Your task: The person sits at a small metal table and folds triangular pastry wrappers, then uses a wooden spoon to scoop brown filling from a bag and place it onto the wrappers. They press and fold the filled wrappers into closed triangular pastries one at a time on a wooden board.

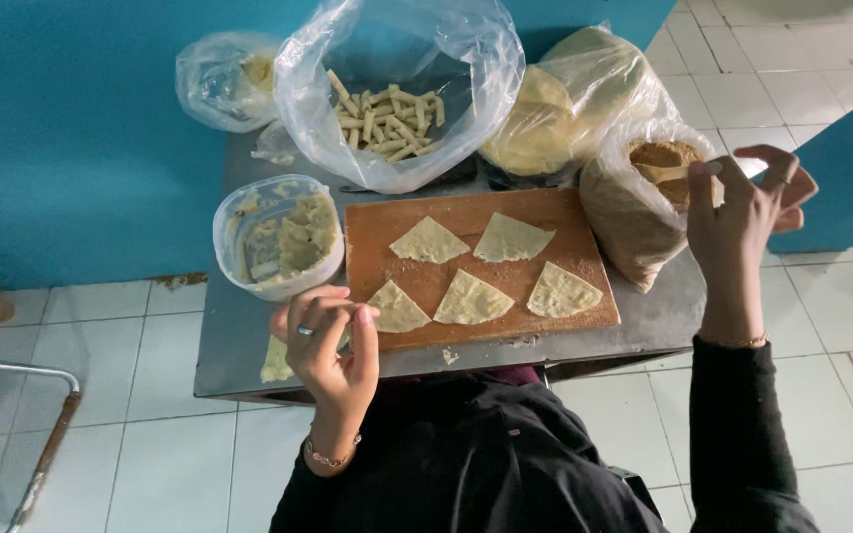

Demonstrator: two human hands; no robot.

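Observation:
A wooden cutting board (565,212) lies on a grey metal table (229,326) and carries several triangular pieces of thin dough (473,299). My left hand (326,347) hovers at the board's front left corner, fingers curled, next to the nearest triangle (397,309); whether it pinches something is hidden. My right hand (742,212) is raised at the right and holds the handle end of a pale spoon (665,173). The spoon's bowl rests in a plastic bag of brown crumbs (634,222).
A round plastic tub of pale paste (278,237) stands left of the board. Behind it are an open bag of short rolled sticks (387,118), a bag of round dough sheets (555,109) and a smaller bag (224,79). A blue wall and a white tiled floor surround the table.

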